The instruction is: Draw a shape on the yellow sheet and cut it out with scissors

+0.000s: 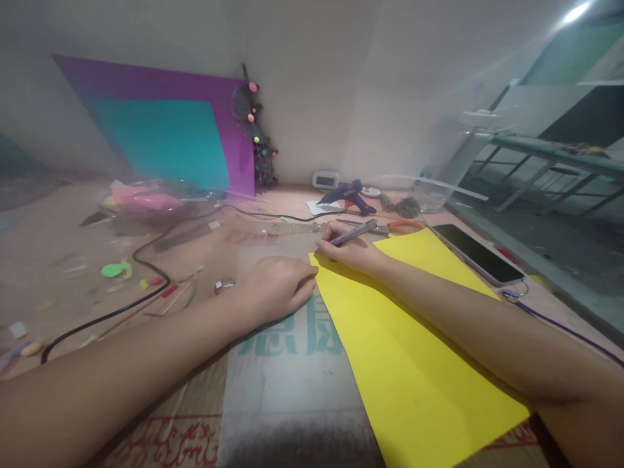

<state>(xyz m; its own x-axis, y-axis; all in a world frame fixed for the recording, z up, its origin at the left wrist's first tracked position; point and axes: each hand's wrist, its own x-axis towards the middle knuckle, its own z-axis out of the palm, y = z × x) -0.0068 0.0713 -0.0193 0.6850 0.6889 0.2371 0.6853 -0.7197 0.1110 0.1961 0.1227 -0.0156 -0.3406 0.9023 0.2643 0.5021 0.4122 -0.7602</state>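
A pen [355,232] is gripped in my right hand [348,250], its tip hidden by the fingers at the upper left corner of a yellow sheet of paper [414,351]. My right forearm lies across that sheet. Curled and low on the table, my left hand [275,286] has its thumb and forefinger closed at the left edge of the yellow paper, near the same corner. Under both lies a cloudy plastic sheet [287,383] with teal lettering.
Behind my right hand lie scissors [407,225] with orange handles and a blue glue gun [348,195]. A phone [478,253] is to the right. A black cord [141,260] snakes over scraps on the left. A purple and teal board [166,130] leans against the wall.
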